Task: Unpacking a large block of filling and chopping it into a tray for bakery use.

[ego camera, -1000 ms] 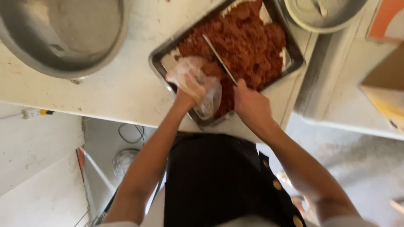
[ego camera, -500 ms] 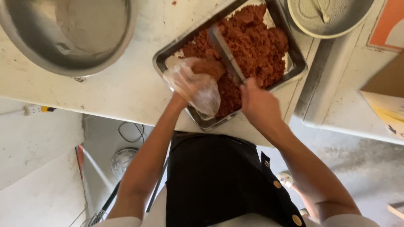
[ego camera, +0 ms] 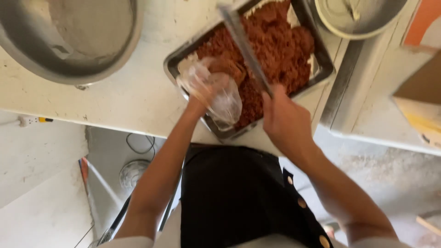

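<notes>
- Rectangular metal tray [ego camera: 177,62] on the white counter [ego camera: 128,98] held reddish-brown minced food [ego camera: 275,46].
- Left hand [ego camera: 206,89] gripped a clear plastic bag [ego camera: 225,103] over the tray.
- Right hand [ego camera: 285,121] closed round a long metal utensil [ego camera: 243,46]; its tip blurred.
- Large steel bowl [ego camera: 69,36] cut off.

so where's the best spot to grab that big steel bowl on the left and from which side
Probably the near rim of the steel bowl, coming from the counter's front edge. It sits upright and wide, and only this lower arc of the rim shows, turned outward as a lip that fingers could hook under. The left hand is nearest, but it holds a clear plastic bag over the tray.
</notes>
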